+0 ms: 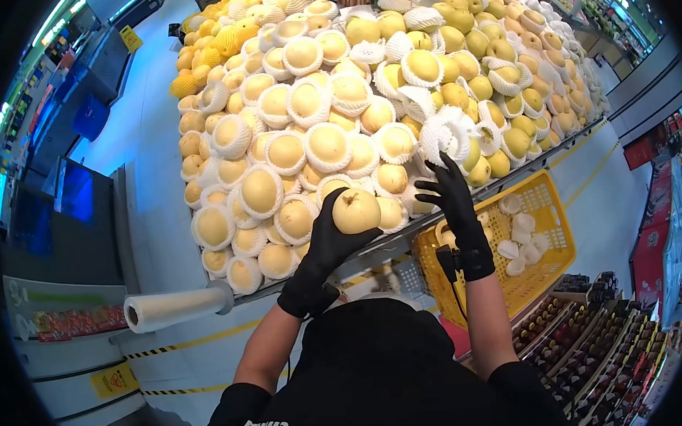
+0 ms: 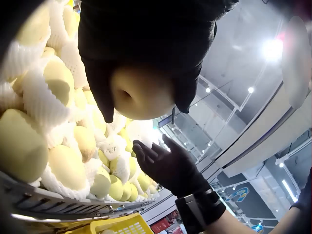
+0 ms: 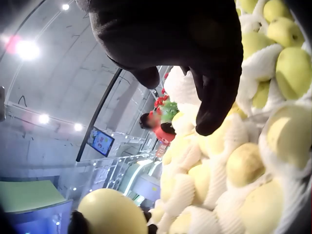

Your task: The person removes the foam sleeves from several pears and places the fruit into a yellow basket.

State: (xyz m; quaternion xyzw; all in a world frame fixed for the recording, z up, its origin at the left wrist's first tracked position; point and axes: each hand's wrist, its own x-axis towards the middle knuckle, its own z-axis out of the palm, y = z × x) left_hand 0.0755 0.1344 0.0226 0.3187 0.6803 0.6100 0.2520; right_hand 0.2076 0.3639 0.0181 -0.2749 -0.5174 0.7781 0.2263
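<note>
Near centre, the left grip (image 1: 328, 243) curls round a pear (image 1: 357, 211), best cradled lightly; the right grip (image 1: 456, 204), fingers spread, is empty.

"CHINA" on the black shirt (image 1: 366, 375).

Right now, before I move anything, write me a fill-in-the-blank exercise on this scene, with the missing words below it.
1. The held fruit is in the person's ____ hand.
2. The right hand wears a glove coloured ____.
3. The perforated basket with foam nets in it is coloured ____.
4. The plastic roll at the left is ____ in colour.

Missing words: left; black; yellow; white.
</note>
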